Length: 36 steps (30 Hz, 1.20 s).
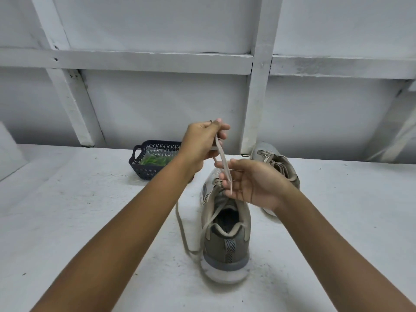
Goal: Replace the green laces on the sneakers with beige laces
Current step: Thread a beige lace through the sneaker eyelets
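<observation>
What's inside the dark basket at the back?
The basket holds green laces and what looks like a clear plastic bag. Its right part is covered by the left hand, so anything there cannot be seen.

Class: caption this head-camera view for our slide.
Left hand and right hand hold a beige lace above the near sneaker; green laces sit in the basket.
</observation>
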Each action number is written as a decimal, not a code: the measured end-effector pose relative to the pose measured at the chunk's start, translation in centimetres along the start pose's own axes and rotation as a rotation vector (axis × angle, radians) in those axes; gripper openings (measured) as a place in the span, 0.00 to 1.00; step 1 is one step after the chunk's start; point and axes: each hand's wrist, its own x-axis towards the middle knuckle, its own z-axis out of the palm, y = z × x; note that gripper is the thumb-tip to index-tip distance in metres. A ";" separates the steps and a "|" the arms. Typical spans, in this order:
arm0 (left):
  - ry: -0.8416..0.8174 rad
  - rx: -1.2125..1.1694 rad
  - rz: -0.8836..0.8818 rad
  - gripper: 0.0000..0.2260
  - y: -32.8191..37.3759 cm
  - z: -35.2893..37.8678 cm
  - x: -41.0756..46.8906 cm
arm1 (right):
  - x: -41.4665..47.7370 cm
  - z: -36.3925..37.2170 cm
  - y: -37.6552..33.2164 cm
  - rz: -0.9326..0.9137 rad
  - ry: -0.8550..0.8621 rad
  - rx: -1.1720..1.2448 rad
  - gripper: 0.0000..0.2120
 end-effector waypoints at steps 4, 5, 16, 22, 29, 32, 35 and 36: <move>-0.004 0.050 -0.041 0.12 -0.7 0.2 1.1 | -0.2 -0.5 0.8 -0.033 -0.009 0.058 0.11; -0.010 0.057 -0.051 0.12 -1.0 0.3 1.2 | -0.2 -0.7 1.0 -0.042 -0.006 0.068 0.11; -0.023 0.634 -0.137 0.31 -2.1 -0.4 1.0 | -1.2 -2.9 1.4 -0.200 0.133 0.036 0.06; -0.122 1.030 -0.052 0.25 -5.5 0.2 -2.3 | 0.2 -4.3 3.0 -0.315 0.439 -0.065 0.04; -0.150 1.190 -0.031 0.22 -7.9 0.9 -4.0 | 1.7 -3.9 4.8 -0.377 0.500 0.052 0.05; -0.149 0.848 -0.025 0.16 -8.9 0.4 -3.3 | 2.2 -3.5 5.4 -0.397 0.522 0.096 0.06; -0.166 0.505 -0.126 0.15 -9.1 0.4 -3.7 | 2.4 -3.4 5.8 -0.412 0.548 0.093 0.06; -0.162 0.444 -0.139 0.13 -9.2 0.4 -3.7 | 2.5 -3.4 5.9 -0.421 0.553 0.081 0.05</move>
